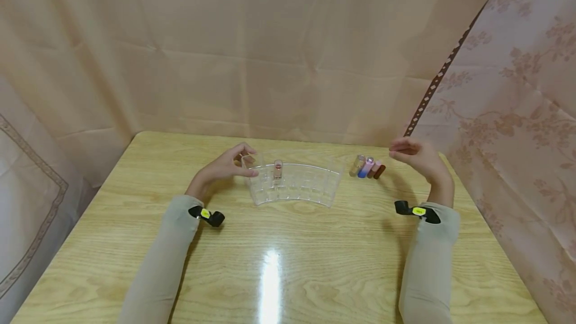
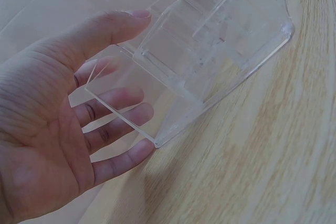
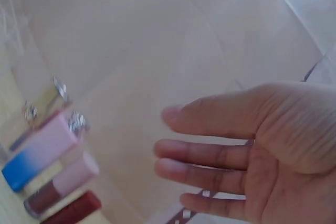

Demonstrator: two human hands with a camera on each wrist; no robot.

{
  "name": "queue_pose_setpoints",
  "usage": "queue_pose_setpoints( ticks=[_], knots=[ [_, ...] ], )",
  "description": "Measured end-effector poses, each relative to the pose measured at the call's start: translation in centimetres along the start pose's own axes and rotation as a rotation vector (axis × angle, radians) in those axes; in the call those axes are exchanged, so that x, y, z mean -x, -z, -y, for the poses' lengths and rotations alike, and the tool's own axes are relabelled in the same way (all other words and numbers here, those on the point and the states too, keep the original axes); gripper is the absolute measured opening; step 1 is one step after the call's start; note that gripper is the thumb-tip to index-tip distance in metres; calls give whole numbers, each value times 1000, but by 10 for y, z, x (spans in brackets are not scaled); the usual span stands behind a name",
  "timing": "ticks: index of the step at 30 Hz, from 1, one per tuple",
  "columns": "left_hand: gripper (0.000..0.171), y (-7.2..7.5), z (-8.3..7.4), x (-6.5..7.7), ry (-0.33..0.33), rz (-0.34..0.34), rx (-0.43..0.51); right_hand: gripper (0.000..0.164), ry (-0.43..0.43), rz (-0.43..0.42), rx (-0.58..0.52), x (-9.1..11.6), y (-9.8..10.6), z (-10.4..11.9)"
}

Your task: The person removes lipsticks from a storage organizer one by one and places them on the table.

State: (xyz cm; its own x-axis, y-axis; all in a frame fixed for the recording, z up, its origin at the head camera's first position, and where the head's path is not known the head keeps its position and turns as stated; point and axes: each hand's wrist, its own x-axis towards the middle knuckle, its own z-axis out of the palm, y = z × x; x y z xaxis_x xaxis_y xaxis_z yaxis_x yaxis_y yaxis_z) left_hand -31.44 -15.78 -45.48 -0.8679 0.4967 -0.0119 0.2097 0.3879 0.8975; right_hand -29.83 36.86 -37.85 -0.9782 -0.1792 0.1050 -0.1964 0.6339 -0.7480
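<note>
A clear plastic lipstick organizer (image 1: 310, 189) with a curved, stepped body stands on the table. One lipstick (image 1: 278, 170) is upright in a slot at its left part. At the organizer's left end, my left hand (image 1: 229, 164) holds the side wall, thumb in front and fingers behind, seen through the plastic in the left wrist view. To the right is a row of several lip tubes: a gold one (image 1: 357, 166), a pink-and-blue one (image 3: 42, 150), a pink-capped lip gloss (image 3: 63, 184) and a dark red one (image 3: 73, 211). Just right of them my right hand (image 1: 416, 158) is raised, holding nothing.
The wood-grain table (image 1: 315, 264) carries a bright reflection near its front. A beige curtain (image 1: 270, 64) hangs along the back edge, and a floral cloth (image 1: 531, 114) hangs at the right.
</note>
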Motion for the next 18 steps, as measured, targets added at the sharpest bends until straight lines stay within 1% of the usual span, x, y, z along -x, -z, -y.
queue_pose_setpoints(
  ticks=[4, 7, 10, 12, 14, 16, 18],
  knots=[
    [57, 0, 0, 1, 5, -1, 2, 32, 87, -124, -54, -1, -5, 15],
    [56, 1, 0, 1, 9, -4, 7, 27, 165, -189, -134, -3, -12, 27],
    [56, 1, 0, 1, 3, -3, 15, 23, 222, -231, -246, -6, -20, 41],
    [57, 1, 0, 1, 1, -1, 19, 22, 260, -243, -334, -9, -26, 50],
    [58, 1, -1, 0, 0, 0, 17, 21, 298, -235, -440, -12, -34, 59],
    [59, 1, -2, 0, -2, 2, 9, 21, 333, -209, -525, -15, -43, 67],
    [59, 1, -2, -1, -3, 3, 3, 22, 365, -176, -565, -18, -53, 75]
  ],
)
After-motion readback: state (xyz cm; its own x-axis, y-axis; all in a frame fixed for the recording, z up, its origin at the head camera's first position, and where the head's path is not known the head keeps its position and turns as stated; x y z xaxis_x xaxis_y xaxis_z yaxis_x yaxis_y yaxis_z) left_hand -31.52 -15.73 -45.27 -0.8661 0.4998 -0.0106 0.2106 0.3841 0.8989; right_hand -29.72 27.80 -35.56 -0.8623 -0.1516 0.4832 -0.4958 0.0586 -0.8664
